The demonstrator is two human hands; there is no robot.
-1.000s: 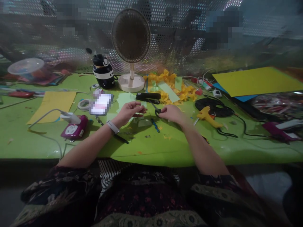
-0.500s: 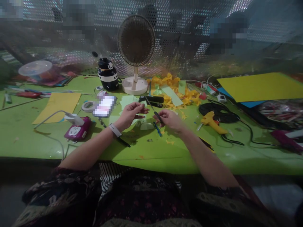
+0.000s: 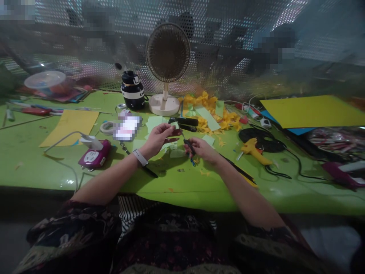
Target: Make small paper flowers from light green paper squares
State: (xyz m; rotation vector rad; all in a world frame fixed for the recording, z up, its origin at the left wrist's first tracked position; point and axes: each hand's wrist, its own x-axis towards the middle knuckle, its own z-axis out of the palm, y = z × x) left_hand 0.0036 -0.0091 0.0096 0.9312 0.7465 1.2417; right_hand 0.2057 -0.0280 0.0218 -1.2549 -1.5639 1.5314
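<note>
Between the thumb and fingers of my left hand is a small piece of light green paper. My right hand is closed around a thin tool with a dark handle, whose slim metal end points up and left toward the paper. A blue twisted item hangs or lies just below the right fingers; which one I cannot tell. Pale green paper scraps lie under and beside both hands. Behind them is a black stapler-like object.
A fan, a dark jug and orange paper flowers stand or lie behind. At left are a lit phone, tape and a purple power box. A yellow glue gun lies right.
The tool in my right hand has tilted, its metal end now lower and nearer the paper. My left hand has barely moved. The whole view has shifted slightly.
</note>
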